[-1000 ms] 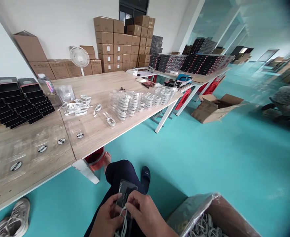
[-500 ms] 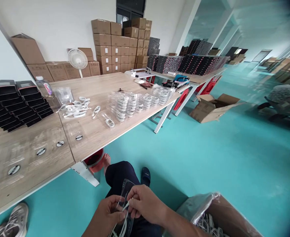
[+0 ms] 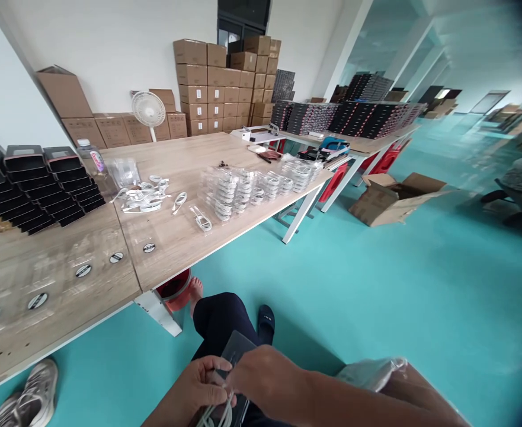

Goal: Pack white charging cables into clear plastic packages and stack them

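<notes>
Fan (image 3: 149, 110) behind table (image 3: 185, 237); cables (image 3: 143, 196) on table; carton (image 3: 394, 196) right.

Packing warehouse: stacked cartons (image 3: 225, 83), long worktables (image 3: 189, 196), packaged stock.

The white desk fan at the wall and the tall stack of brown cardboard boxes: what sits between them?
Head view: low brown cartons fill the gap between fan and box stack.

Teal floor (image 3: 376, 284); white cable (image 3: 218, 412); brown boxes (image 3: 216, 83).
</notes>
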A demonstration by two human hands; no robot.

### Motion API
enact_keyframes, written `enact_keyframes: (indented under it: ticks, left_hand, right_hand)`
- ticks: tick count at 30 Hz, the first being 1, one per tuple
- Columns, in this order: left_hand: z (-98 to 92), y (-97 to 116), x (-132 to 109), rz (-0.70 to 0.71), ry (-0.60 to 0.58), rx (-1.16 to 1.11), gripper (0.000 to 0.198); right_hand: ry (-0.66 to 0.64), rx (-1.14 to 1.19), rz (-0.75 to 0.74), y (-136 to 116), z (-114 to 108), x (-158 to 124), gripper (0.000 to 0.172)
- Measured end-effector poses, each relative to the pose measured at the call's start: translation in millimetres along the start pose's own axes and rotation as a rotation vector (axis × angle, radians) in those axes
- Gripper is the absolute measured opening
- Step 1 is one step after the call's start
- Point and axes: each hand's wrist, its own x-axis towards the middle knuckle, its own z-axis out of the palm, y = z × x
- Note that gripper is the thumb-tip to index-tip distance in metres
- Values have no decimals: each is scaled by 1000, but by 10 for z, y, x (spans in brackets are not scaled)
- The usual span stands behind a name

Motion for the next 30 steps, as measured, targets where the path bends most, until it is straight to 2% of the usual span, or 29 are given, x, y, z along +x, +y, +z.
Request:
enact_keyframes:
  ticks: [5,9,16,22,30]
  left_hand:
    - [100,158,-18,209,62,-17,50]
    - [214,218,-29,218,76,-82,64]
    - [295,301,-99,200,74,-82,57]
    - [297,330,-120,180,53,-41,60]
    - [291,261,-94,219,64,18,57]
  right_hand:
    - [284,153,368,52,59,129,15]
    - [428,299,530,61,166,207,7]
    - [590,185,451,187,307,276,14]
    - [698,187,407,291,387,269,41]
    - [633,240,458,298,451,257,45]
